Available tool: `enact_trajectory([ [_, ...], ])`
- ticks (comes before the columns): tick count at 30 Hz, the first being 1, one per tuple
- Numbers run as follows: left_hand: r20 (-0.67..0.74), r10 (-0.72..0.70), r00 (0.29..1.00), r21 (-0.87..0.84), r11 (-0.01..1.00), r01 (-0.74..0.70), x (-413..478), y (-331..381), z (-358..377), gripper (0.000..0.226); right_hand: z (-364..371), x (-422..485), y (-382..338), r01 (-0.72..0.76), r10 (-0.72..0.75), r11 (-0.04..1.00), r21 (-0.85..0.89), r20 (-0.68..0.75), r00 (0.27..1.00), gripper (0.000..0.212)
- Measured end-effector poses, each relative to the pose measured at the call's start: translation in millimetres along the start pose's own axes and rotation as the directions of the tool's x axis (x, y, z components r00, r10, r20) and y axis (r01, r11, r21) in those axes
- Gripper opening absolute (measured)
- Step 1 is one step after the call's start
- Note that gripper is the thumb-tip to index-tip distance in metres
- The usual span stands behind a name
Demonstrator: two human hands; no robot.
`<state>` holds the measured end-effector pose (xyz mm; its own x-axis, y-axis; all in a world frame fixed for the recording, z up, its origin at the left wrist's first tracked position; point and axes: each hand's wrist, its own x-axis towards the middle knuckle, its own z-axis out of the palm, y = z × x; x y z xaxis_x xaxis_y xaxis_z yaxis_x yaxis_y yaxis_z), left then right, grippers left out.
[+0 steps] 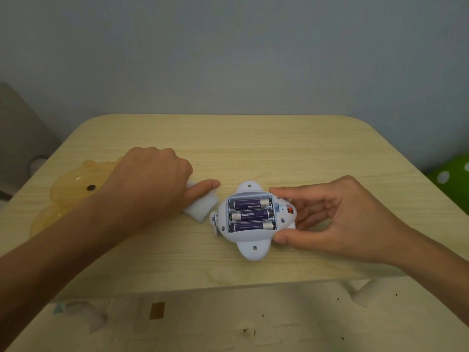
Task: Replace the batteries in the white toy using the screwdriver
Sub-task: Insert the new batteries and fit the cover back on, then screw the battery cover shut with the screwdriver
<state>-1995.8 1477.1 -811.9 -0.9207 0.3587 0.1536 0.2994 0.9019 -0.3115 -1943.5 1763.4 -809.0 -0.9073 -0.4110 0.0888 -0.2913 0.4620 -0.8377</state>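
The white toy [250, 240] lies upside down near the table's front edge, its battery bay uncovered. Three purple batteries [250, 215] sit side by side inside it. My right hand [335, 219] grips the toy's right end between thumb and fingers, beside a small red switch [291, 210]. The white battery cover [200, 207] rests on the table just left of the toy. My left hand [152, 184] lies on top of that cover, fingers curled and index finger stretched along its far edge. No screwdriver shows in this view.
A translucent yellow bear-shaped toy [73, 186] lies at the table's left, partly under my left forearm. The light wooden table [279, 148] has rounded corners. A green spotted object [454, 179] sits off the right edge. Pale floor mats lie below.
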Motion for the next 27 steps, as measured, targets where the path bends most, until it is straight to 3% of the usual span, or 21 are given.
enact_trajectory([
  [2,-0.101,-0.027,0.995,0.004,1.0,0.028,-0.1,-4.6,-0.5,0.084,0.1,-0.6,-0.6,-0.004,0.004,1.0,-0.001,0.01,1.0,0.063],
  [4,-0.136,-0.053,0.989,-0.109,0.993,0.038,0.7,-17.0,0.0,0.076,-0.4,-0.9,0.4,-0.005,0.005,1.0,0.001,0.009,1.0,0.062],
  [7,-0.005,-0.073,0.997,-0.278,0.958,0.069,-1.1,-26.8,-5.2,0.079,-1.3,-0.9,2.4,-0.011,0.011,1.0,0.008,0.002,1.0,0.062],
  [11,0.075,-0.157,0.985,-0.202,0.965,0.169,-7.7,-5.3,-2.5,0.095,-0.2,-0.8,2.9,-0.005,0.005,1.0,0.007,0.007,1.0,0.063],
  [15,0.136,-0.069,0.988,-0.265,0.959,0.103,-5.7,1.8,-4.1,0.083,-0.8,-1.2,1.5,-0.002,0.002,1.0,0.025,0.003,1.0,0.062],
  [17,0.243,0.04,0.969,-0.343,0.938,0.048,-4.4,-2.0,-10.7,0.063,-1.0,-1.4,1.5,-0.005,0.005,1.0,0.026,0.003,1.0,0.063],
  [20,0.321,0.198,0.926,-0.435,0.899,-0.041,-4.3,-6.0,-16.1,0.06,-0.9,-1.9,1.7,-0.007,0.007,1.0,0.02,-0.001,1.0,0.063],
  [24,0.213,0.23,0.95,-0.529,0.844,-0.086,-6.3,-9.8,-8.3,0.056,-1.8,-2.2,2.5,-0.015,0.015,1.0,0.015,0.001,1.0,0.064],
  [27,0.085,0.124,0.989,-0.532,0.845,-0.06,-8.4,-8.6,-6.7,0.073,-1.7,-2.0,2.2,-0.017,0.017,1.0,0.017,0.004,1.0,0.064],
])
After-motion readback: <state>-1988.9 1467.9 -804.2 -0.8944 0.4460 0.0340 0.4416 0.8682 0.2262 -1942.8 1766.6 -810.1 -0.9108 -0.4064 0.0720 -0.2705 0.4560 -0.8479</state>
